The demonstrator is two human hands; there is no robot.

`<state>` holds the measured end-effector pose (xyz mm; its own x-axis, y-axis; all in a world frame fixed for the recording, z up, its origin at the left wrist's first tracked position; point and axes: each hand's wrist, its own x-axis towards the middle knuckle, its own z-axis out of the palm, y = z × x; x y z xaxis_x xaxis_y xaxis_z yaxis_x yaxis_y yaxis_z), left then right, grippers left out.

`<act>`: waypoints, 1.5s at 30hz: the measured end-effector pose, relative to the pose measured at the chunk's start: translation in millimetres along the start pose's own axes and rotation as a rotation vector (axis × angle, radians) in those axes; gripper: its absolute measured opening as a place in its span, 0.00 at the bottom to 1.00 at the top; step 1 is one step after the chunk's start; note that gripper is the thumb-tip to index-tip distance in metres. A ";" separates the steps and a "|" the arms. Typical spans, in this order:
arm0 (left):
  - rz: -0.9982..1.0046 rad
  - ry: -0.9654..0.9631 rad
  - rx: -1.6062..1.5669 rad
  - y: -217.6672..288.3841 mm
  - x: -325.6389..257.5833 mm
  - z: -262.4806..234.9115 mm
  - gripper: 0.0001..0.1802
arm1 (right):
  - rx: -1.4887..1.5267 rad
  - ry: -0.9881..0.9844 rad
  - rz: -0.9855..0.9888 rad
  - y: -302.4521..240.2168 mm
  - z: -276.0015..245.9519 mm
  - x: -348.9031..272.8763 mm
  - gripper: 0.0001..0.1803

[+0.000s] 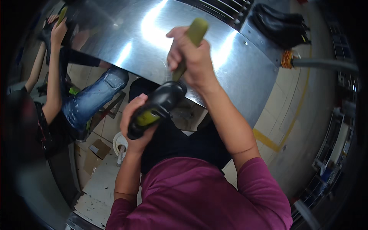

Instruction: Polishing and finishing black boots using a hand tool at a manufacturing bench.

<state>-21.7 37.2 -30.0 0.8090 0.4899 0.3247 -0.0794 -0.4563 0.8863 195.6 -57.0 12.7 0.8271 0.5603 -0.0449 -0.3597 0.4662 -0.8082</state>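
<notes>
In my left hand [134, 119] is a glossy black shoe [166, 96], tilted, with a yellow-green patch showing at its opening. The fingers wrap round it from the left and below. My right hand [191, 57] is closed round an olive-green, stick-like tool [198, 28]. The tool's upper end sticks out above the fist, and its lower end comes down to the shoe's far end. Motion blurs the right hand, so I cannot tell whether the tool touches the shoe or goes inside. Both hands are near the front edge of the metal table [134, 23].
Several black shoes or boots [278, 25] lie at the table's far right. A metal rack [224, 9] stands at the back. On the left, a co-worker's hand [59, 30] holds a similar green tool. A grey pipe [326, 64] runs along the right.
</notes>
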 end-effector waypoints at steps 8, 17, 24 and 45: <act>0.139 -0.377 -0.045 -16.6 24.6 -11.5 0.46 | 0.246 0.282 0.081 -10.8 -29.3 -26.5 0.18; 0.150 -0.420 0.026 -21.1 35.3 -11.7 0.43 | 0.418 0.326 0.080 2.7 -36.6 -14.1 0.17; 0.222 -0.325 -0.053 -29.5 29.5 -8.7 0.36 | 0.415 0.436 -0.094 13.8 -20.5 -24.8 0.13; 0.288 -0.272 -0.075 -31.3 55.7 -8.7 0.16 | 0.242 0.254 0.076 16.5 -13.7 7.8 0.14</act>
<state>20.8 85.2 -36.8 0.8712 0.1312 0.4732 -0.3596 -0.4856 0.7968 202.0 -54.3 -9.0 0.8641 0.4259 -0.2681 -0.4908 0.5955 -0.6359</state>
